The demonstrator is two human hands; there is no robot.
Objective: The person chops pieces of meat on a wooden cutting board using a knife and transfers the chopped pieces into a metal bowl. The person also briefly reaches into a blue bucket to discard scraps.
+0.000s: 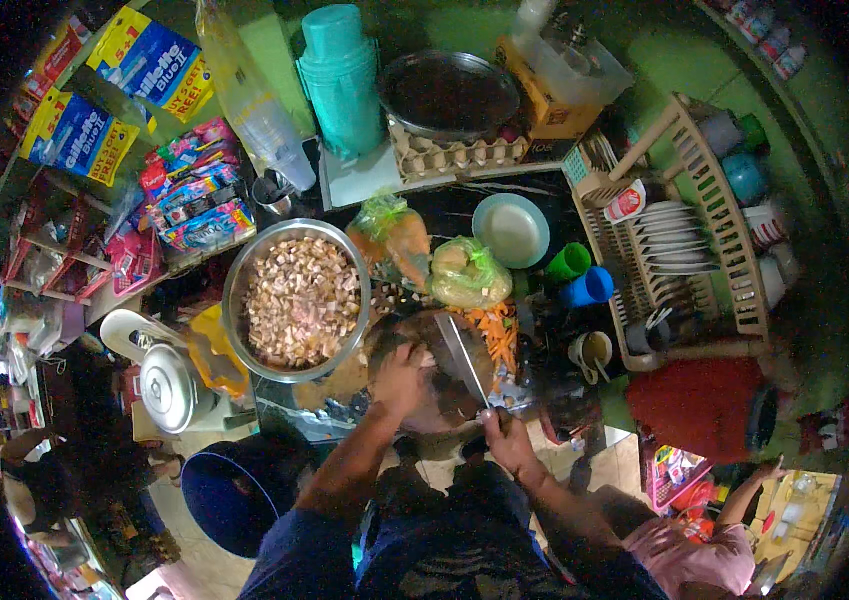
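Note:
My right hand (510, 442) grips the handle of a kitchen knife (463, 356). Its long blade lies over a round chopping board (462, 405), pointing away from me. On the board's left half, the bent fingers of my left hand (400, 379) hold a pale piece of food (424, 358), mostly covered by them. Left of the board stands a large steel basin (233, 337) of diced brownish food, perhaps meat (303, 300). Orange strips, apparently carrot (499, 337), lie against the board's right side. Two tied plastic bags of food, one orange (398, 244) and one yellowish (471, 277), sit behind it.
A pale bowl (510, 231), green cup (569, 262), blue cup (589, 287) and mug (591, 352) stand right. Beyond is a dish rack (664, 300) with plates. A lidded pot (169, 388) and dark blue bin (225, 499) are left. People are at lower left and right (702, 551).

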